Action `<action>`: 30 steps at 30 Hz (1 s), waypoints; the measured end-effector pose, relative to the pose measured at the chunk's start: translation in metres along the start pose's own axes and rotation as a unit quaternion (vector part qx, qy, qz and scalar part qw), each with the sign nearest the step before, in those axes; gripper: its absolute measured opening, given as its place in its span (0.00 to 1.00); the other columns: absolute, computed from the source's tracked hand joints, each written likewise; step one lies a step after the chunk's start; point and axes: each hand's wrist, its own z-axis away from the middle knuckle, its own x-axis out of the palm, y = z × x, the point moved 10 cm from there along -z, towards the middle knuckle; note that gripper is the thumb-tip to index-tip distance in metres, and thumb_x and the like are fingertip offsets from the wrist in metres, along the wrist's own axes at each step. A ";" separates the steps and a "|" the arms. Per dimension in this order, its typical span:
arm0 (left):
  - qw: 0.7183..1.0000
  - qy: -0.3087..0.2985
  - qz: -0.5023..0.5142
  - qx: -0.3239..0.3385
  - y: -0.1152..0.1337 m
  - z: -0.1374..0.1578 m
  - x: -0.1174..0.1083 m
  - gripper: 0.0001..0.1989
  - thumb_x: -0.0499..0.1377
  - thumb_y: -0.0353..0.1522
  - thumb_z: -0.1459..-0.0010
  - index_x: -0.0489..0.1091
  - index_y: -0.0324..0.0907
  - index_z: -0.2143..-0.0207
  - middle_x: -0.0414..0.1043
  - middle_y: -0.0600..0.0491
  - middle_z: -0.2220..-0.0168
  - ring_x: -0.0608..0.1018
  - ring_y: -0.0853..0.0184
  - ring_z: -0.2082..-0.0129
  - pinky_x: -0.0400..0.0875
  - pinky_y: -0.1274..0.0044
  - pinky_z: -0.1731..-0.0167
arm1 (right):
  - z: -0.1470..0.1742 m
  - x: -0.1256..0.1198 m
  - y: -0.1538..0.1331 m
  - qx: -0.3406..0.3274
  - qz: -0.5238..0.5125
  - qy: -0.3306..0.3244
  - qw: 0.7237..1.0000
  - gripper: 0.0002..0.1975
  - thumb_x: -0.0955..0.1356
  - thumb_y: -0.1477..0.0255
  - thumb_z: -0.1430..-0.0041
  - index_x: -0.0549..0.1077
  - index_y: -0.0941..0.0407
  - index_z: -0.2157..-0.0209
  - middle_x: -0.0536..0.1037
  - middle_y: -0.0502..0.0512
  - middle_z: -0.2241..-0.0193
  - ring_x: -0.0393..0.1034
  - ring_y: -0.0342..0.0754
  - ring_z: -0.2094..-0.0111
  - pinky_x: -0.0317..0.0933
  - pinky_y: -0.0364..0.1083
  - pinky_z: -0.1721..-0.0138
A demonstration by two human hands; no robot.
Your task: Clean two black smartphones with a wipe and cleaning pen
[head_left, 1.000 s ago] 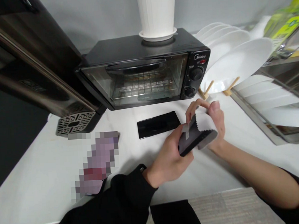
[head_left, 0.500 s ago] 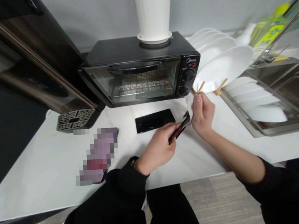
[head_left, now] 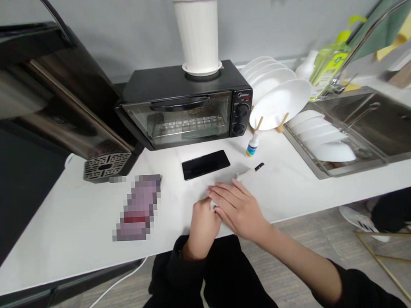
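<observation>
Near the counter's front edge my two hands meet. My left hand (head_left: 203, 225) is closed, its fingers curled and partly hidden. Across it lies my right hand (head_left: 241, 212), fingers stretched out, covering the left hand's knuckle side. A small bit of white material (head_left: 213, 204) shows between them; its full shape is hidden. Just beyond my right fingers a white piece (head_left: 245, 174) with a dark end (head_left: 259, 167) lies on the counter; I cannot make out its kind. Behind it stands a small white bottle (head_left: 252, 145) with a blue and yellow label.
A black phone (head_left: 206, 164) lies before the toaster oven (head_left: 186, 118), which carries a white cup (head_left: 199, 35). Another phone (head_left: 139, 210), pixelated, lies left, near a dark dispenser (head_left: 106, 166). Plates (head_left: 281, 101) stand in a rack beside the sink (head_left: 390, 135). Someone's shoe (head_left: 362, 221) shows below right.
The black tool with red marks has left my left hand, and my right hand has let the white strip go from its raised pinch. Both hands have drawn back together toward me.
</observation>
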 end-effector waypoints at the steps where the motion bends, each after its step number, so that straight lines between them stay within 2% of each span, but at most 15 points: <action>1: 1.000 0.001 0.016 -0.004 -0.001 0.000 -0.001 0.12 0.58 0.20 0.41 0.80 0.38 0.62 0.85 0.46 0.65 0.86 0.58 0.67 0.80 0.74 0.64 | 0.001 -0.001 0.008 0.002 0.023 -0.005 1.000 0.18 0.63 0.65 0.25 0.71 0.57 0.40 0.81 0.59 0.44 0.72 0.53 0.40 0.54 0.55 0.32; 4: 0.996 -0.003 0.090 -0.019 -0.001 -0.001 -0.002 0.15 0.58 0.25 0.34 0.79 0.44 0.50 0.86 0.50 0.56 0.87 0.62 0.61 0.80 0.76 0.57 | 0.005 -0.014 0.051 0.108 0.065 0.016 0.992 0.18 0.61 0.61 0.24 0.75 0.57 0.49 0.81 0.62 0.50 0.72 0.58 0.42 0.55 0.60 0.34; 6: 0.993 -0.008 0.111 -0.030 -0.003 -0.001 -0.002 0.15 0.58 0.26 0.33 0.79 0.45 0.48 0.86 0.51 0.57 0.87 0.63 0.63 0.79 0.77 0.59 | 0.008 -0.015 0.057 0.154 0.056 0.022 0.986 0.18 0.59 0.62 0.24 0.74 0.57 0.51 0.81 0.61 0.51 0.68 0.60 0.39 0.49 0.63 0.31; 9: 0.994 -0.010 0.097 -0.044 -0.009 0.001 -0.001 0.13 0.58 0.22 0.40 0.80 0.39 0.58 0.85 0.48 0.64 0.86 0.60 0.68 0.79 0.75 0.64 | 0.004 0.000 0.020 0.078 0.015 -0.012 0.997 0.21 0.58 0.59 0.23 0.71 0.58 0.43 0.79 0.61 0.44 0.63 0.57 0.34 0.42 0.60 0.27; 11: 0.994 -0.016 0.098 -0.042 -0.011 0.002 -0.001 0.12 0.58 0.20 0.44 0.80 0.37 0.62 0.85 0.47 0.65 0.85 0.59 0.69 0.80 0.74 0.65 | 0.003 0.007 0.002 0.010 0.008 -0.035 0.999 0.26 0.59 0.57 0.24 0.67 0.60 0.37 0.77 0.61 0.40 0.64 0.55 0.34 0.44 0.57 0.28; 12: 0.994 -0.018 0.104 -0.037 -0.009 0.001 -0.001 0.13 0.59 0.21 0.44 0.80 0.37 0.60 0.85 0.46 0.63 0.86 0.58 0.67 0.80 0.73 0.63 | 0.003 0.006 0.004 0.003 0.014 -0.037 0.999 0.28 0.59 0.56 0.24 0.66 0.61 0.35 0.77 0.61 0.39 0.65 0.55 0.35 0.47 0.56 0.29; 15: 0.992 -0.018 0.126 -0.024 -0.003 -0.002 -0.003 0.16 0.58 0.25 0.36 0.79 0.43 0.49 0.85 0.48 0.54 0.87 0.59 0.57 0.80 0.73 0.54 | 0.005 -0.009 0.043 0.097 0.050 -0.002 0.994 0.24 0.58 0.57 0.24 0.73 0.59 0.44 0.80 0.62 0.48 0.71 0.57 0.43 0.54 0.58 0.34; 17: 0.992 -0.008 0.127 -0.023 -0.001 -0.003 -0.006 0.17 0.56 0.27 0.33 0.79 0.46 0.47 0.85 0.50 0.53 0.87 0.61 0.57 0.80 0.74 0.54 | 0.008 -0.016 0.058 0.165 0.057 0.026 0.984 0.21 0.58 0.58 0.24 0.75 0.57 0.50 0.81 0.62 0.52 0.71 0.59 0.43 0.51 0.61 0.32; 19: 0.993 -0.006 0.112 -0.019 -0.002 -0.002 -0.007 0.15 0.56 0.27 0.35 0.80 0.44 0.51 0.86 0.50 0.58 0.87 0.62 0.63 0.80 0.76 0.60 | 0.007 -0.010 0.044 0.155 0.038 0.023 0.987 0.22 0.58 0.57 0.24 0.74 0.58 0.48 0.80 0.62 0.49 0.67 0.59 0.38 0.45 0.62 0.29; 20: 0.995 -0.007 0.104 -0.012 -0.003 -0.002 -0.007 0.14 0.56 0.26 0.37 0.80 0.42 0.55 0.86 0.49 0.62 0.86 0.62 0.67 0.80 0.76 0.64 | 0.005 -0.004 0.031 0.119 0.022 0.006 0.993 0.24 0.58 0.56 0.24 0.72 0.59 0.44 0.79 0.62 0.45 0.66 0.58 0.37 0.43 0.61 0.28; 23: 0.995 -0.010 0.098 0.004 -0.003 0.000 -0.008 0.11 0.57 0.27 0.40 0.80 0.39 0.61 0.84 0.49 0.68 0.84 0.61 0.71 0.79 0.75 0.68 | 0.002 0.005 0.006 0.024 0.012 -0.026 0.999 0.29 0.57 0.54 0.24 0.68 0.60 0.37 0.77 0.62 0.40 0.66 0.55 0.37 0.49 0.56 0.29; 24: 0.995 -0.007 0.104 -0.001 -0.003 0.000 -0.009 0.12 0.58 0.28 0.39 0.81 0.40 0.58 0.84 0.48 0.66 0.85 0.60 0.69 0.79 0.75 0.66 | 0.002 0.002 0.011 0.027 0.025 -0.022 0.999 0.29 0.57 0.54 0.24 0.69 0.60 0.38 0.78 0.62 0.41 0.68 0.56 0.38 0.51 0.57 0.30; 27: 0.991 -0.009 0.126 -0.033 -0.006 -0.001 -0.007 0.16 0.57 0.30 0.33 0.79 0.46 0.47 0.85 0.50 0.54 0.86 0.62 0.61 0.79 0.75 0.58 | 0.004 -0.011 0.047 0.132 0.061 0.015 0.989 0.26 0.57 0.55 0.24 0.73 0.59 0.44 0.80 0.64 0.47 0.70 0.59 0.40 0.51 0.61 0.31; 28: 0.991 -0.011 0.129 -0.039 -0.007 -0.001 -0.006 0.16 0.56 0.30 0.32 0.79 0.45 0.47 0.85 0.50 0.55 0.86 0.63 0.62 0.79 0.75 0.58 | 0.004 -0.012 0.050 0.148 0.057 0.019 0.987 0.26 0.57 0.55 0.24 0.74 0.59 0.46 0.80 0.64 0.48 0.69 0.60 0.39 0.49 0.62 0.30; 30: 0.991 -0.019 0.127 -0.041 -0.008 -0.001 -0.004 0.13 0.58 0.28 0.35 0.80 0.41 0.52 0.85 0.49 0.64 0.83 0.63 0.70 0.77 0.76 0.65 | 0.000 -0.004 0.035 0.111 0.024 0.001 0.994 0.28 0.56 0.53 0.24 0.73 0.60 0.44 0.79 0.63 0.45 0.66 0.60 0.36 0.44 0.62 0.28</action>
